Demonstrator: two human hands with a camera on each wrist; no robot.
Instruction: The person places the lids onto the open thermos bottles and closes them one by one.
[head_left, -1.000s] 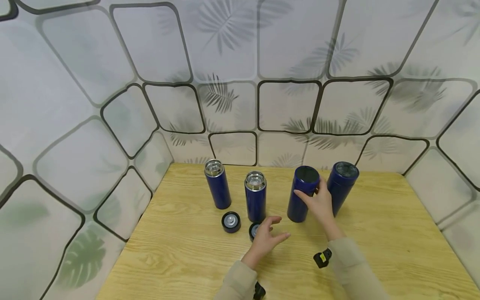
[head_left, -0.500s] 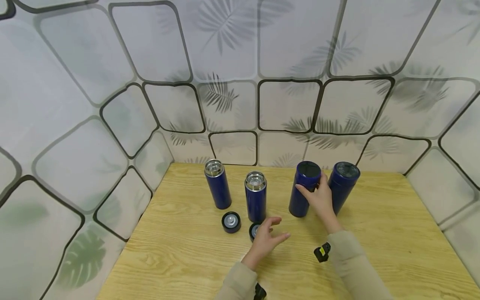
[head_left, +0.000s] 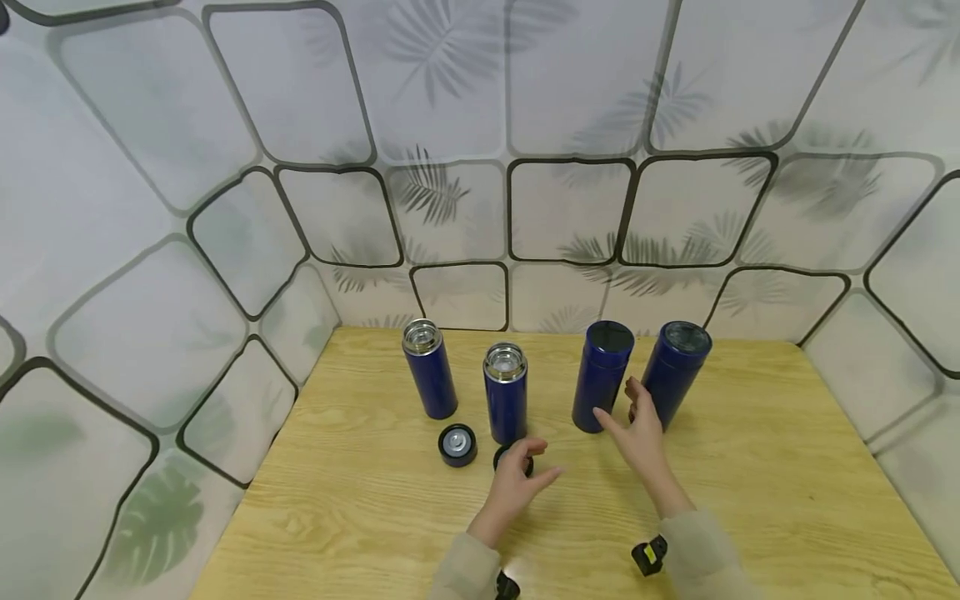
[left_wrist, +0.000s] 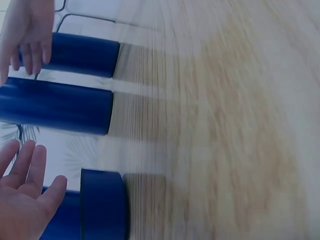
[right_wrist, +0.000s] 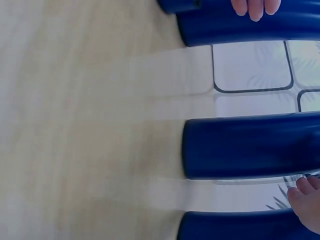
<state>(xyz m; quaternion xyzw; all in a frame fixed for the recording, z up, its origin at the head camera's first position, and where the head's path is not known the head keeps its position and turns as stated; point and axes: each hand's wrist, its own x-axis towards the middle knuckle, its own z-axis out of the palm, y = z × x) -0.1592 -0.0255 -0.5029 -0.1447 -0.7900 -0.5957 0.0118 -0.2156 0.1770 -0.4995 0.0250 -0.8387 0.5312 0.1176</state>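
Two blue thermos bottles with dark lids stand on the right in the head view: an inner bottle (head_left: 602, 371) and an outer bottle (head_left: 678, 367). Fingers spread, my right hand (head_left: 641, 437) is in front of the gap between them and grips neither. On the left, a far-left bottle (head_left: 431, 375) and a middle bottle (head_left: 507, 400) stand without lids, their steel rims showing. One black lid (head_left: 457, 445) lies before them. My left hand (head_left: 513, 483) hovers, loosely bent and holding nothing, partly covering a second lid (head_left: 498, 457).
All stands on a wood-grain table (head_left: 360, 517). A patterned cloth wall (head_left: 562, 217) closes the back and both sides. Black wrist cameras are on both arms, the right camera (head_left: 649, 556) showing below the right hand.
The right hand held the inner bottle and set it slightly further back, beside the outer bottle. It has since let go and drawn down toward me. The left hand stays nearly still.
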